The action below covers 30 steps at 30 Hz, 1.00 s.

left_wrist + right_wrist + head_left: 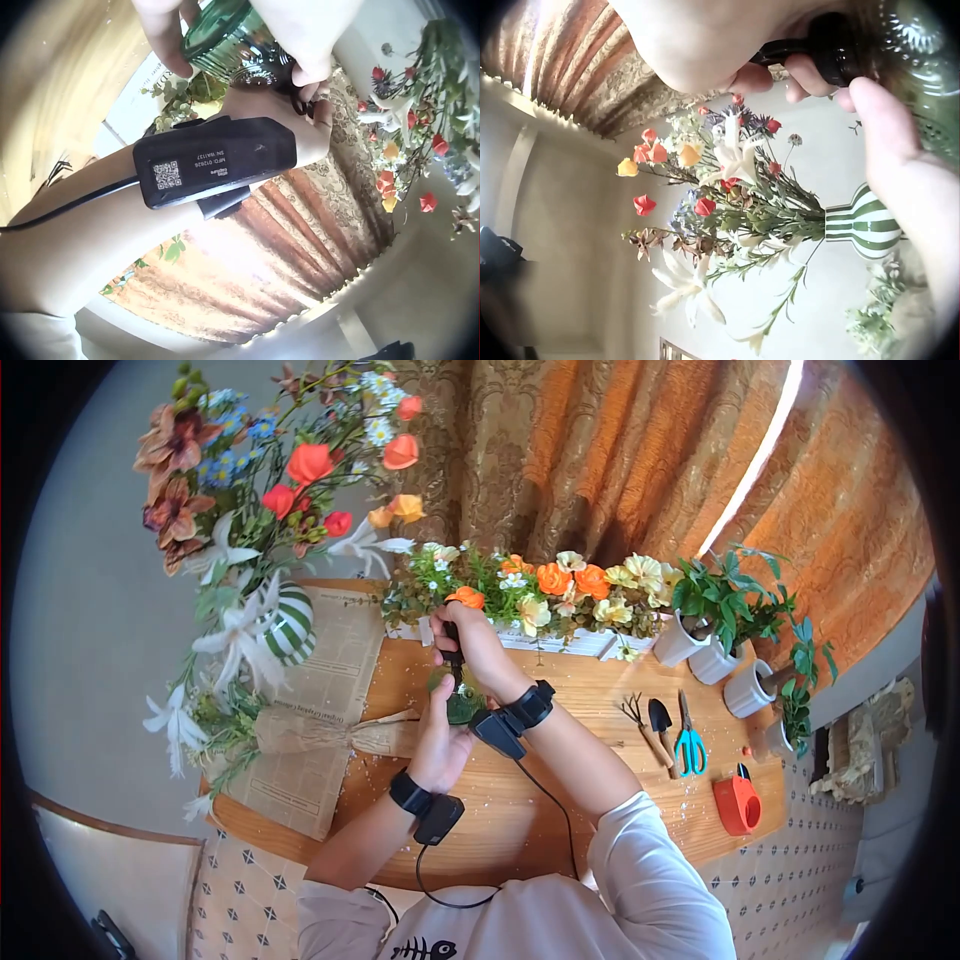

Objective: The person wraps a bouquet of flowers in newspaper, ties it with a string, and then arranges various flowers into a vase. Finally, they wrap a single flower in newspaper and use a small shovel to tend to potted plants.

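A green ribbed glass bottle (462, 707) with a black top is held above the table, in front of the flower box. My left hand (445, 745) grips its glass body; in the left wrist view the fingers and thumb lie on either side of the green glass (229, 41). My right hand (478, 650) is at the other end, its fingers curled round the black top (836, 49). In the right wrist view, the left thumb (885, 120) lies close to that top. The bottle's far side is hidden by the hands.
A long white box of orange and cream flowers (590, 585) stands at the back. Left are brown paper (300, 780), a wrapped bouquet and a striped vase (290, 622). Right are potted plants (748, 690), small garden tools, teal scissors (690, 752) and a red-orange object (737, 805).
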{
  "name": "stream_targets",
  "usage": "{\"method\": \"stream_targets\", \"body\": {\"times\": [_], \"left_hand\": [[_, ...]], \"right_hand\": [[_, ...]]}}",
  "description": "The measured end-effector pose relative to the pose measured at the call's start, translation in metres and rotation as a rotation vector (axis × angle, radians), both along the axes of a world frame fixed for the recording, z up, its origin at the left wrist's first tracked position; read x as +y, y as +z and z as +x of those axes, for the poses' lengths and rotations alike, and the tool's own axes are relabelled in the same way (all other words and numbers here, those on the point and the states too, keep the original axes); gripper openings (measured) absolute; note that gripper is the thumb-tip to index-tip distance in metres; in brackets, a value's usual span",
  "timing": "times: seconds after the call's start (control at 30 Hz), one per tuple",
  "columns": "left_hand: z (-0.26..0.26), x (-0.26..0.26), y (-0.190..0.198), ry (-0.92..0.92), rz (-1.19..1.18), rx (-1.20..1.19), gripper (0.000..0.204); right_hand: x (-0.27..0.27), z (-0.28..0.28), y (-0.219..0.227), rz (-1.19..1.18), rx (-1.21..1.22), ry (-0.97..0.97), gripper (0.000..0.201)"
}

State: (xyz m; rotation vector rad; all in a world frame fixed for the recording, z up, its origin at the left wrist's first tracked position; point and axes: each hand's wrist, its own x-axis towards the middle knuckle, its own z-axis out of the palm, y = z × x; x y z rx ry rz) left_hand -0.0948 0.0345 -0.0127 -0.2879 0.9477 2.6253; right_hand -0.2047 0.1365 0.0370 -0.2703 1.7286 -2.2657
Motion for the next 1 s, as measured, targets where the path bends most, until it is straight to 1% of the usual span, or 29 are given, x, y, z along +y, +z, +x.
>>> {"method": "stream_targets", "body": {"times": [0.13, 0.17, 0.23, 0.3, 0.33, 0.37, 0.4, 0.43, 0.5, 0.57, 0.63, 0.67, 0.77, 0.8, 0.87, 1.0], "left_hand": [[-0.003, 0.003, -0.002, -0.044, 0.059, 0.022, 0.056], [-0.003, 0.003, -0.003, -0.023, 0.036, 0.037, 0.055], [-0.005, 0.002, -0.005, 0.023, 0.004, 0.051, 0.055], [-0.010, 0.004, -0.009, -0.001, 0.014, 0.069, 0.053], [-0.007, 0.006, 0.001, 0.000, -0.023, 0.086, 0.052], [-0.008, 0.006, 0.000, 0.015, -0.026, 0.085, 0.052], [-0.009, 0.007, -0.003, -0.012, -0.014, 0.083, 0.053], [-0.009, 0.010, -0.005, -0.045, -0.001, 0.081, 0.053], [-0.009, 0.018, -0.007, -0.038, -0.002, 0.099, 0.053], [-0.008, 0.027, -0.005, -0.075, 0.005, 0.139, 0.053], [-0.002, 0.038, 0.004, -0.103, 0.020, 0.147, 0.051], [0.000, 0.044, 0.011, -0.116, 0.031, 0.161, 0.050], [0.003, 0.065, 0.020, -0.168, 0.048, 0.140, 0.050], [0.003, 0.071, 0.020, -0.180, 0.051, 0.139, 0.050], [0.004, 0.084, 0.020, -0.214, -0.048, 0.178, 0.058], [0.004, 0.106, 0.014, -0.273, -0.047, 0.168, 0.060]], "right_hand": [[0.000, 0.004, 0.008, -0.043, -0.002, 0.001, 0.040], [-0.002, 0.005, 0.011, -0.050, 0.002, 0.008, 0.040], [-0.004, 0.007, 0.015, -0.072, -0.049, -0.056, 0.039], [0.000, -0.002, 0.004, -0.129, 0.034, -0.034, 0.040], [0.001, 0.004, 0.013, -0.125, 0.012, -0.072, 0.039], [0.002, 0.011, 0.024, -0.118, -0.011, -0.115, 0.038], [0.006, 0.012, 0.026, -0.133, -0.021, -0.102, 0.038], [0.010, 0.013, 0.027, -0.133, -0.026, -0.099, 0.038], [0.021, 0.017, 0.027, -0.079, 0.074, -0.109, 0.040], [0.031, 0.022, 0.028, -0.104, 0.092, -0.120, 0.038], [0.045, 0.032, 0.034, -0.080, 0.123, -0.175, 0.036], [0.055, 0.032, 0.028, -0.072, 0.136, -0.184, 0.037], [0.079, 0.043, 0.031, -0.068, 0.107, -0.252, 0.037], [0.085, 0.045, 0.030, -0.117, 0.080, -0.269, 0.035], [0.100, 0.048, 0.027, -0.120, 0.106, -0.295, 0.036], [0.128, 0.054, 0.024, -0.104, 0.119, -0.334, 0.038]]}}
